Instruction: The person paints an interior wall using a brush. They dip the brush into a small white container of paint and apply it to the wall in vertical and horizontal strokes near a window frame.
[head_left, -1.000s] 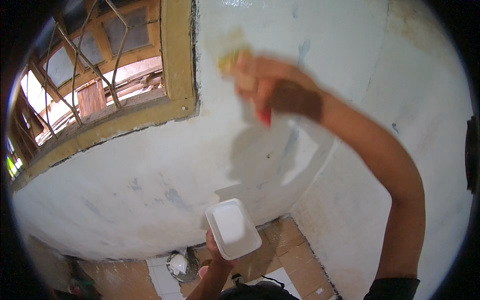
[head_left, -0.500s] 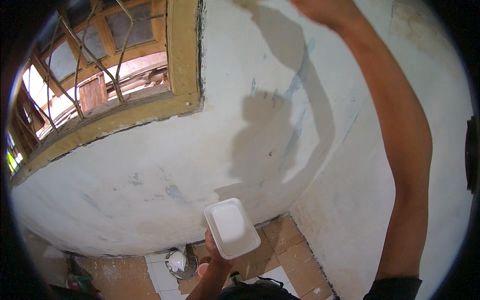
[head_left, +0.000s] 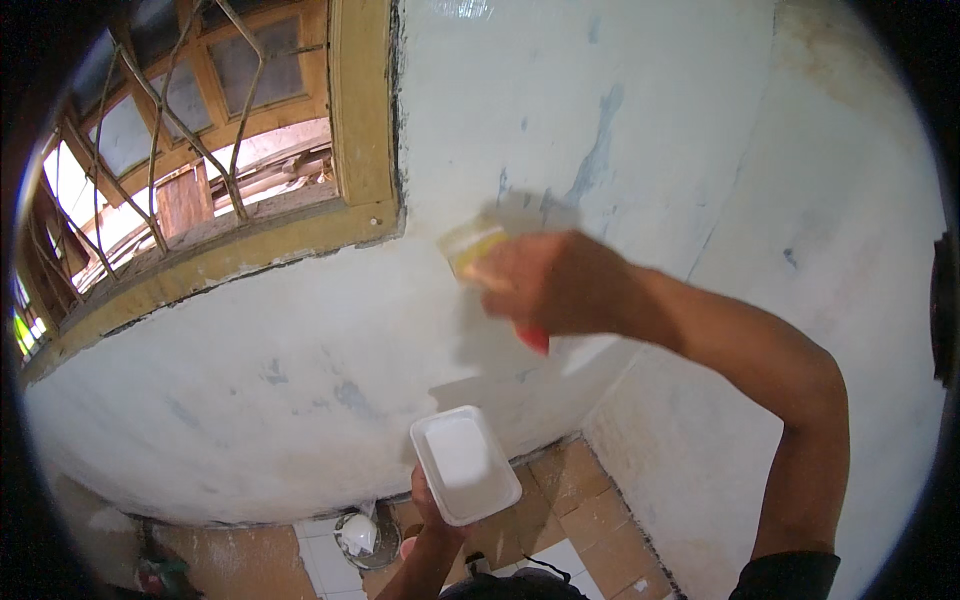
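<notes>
My right hand (head_left: 570,285) is closed around a paintbrush (head_left: 468,246), slightly blurred, with a yellowish head and a red handle end showing below my fingers. The brush points up and left and is close to the white wall (head_left: 250,320); whether its bristles touch is hard to tell. Low in the middle, my left hand (head_left: 428,505) grips a white rectangular tray (head_left: 487,507) by its left and lower side. White paint (head_left: 462,450) covers the tray's bottom, and the tray is tilted toward my view.
A wooden window frame (head_left: 365,120) with bent metal bars fills the upper left. Grey worn patches (head_left: 597,150) mark the wall, which meets another wall at a corner on the right. On the tiled floor (head_left: 590,500) sits a round container (head_left: 365,537) with something white in it.
My right hand has come down from the top edge to mid-wall, bringing the paintbrush fully into view, and my elbow is now bent. The tray has barely shifted.
</notes>
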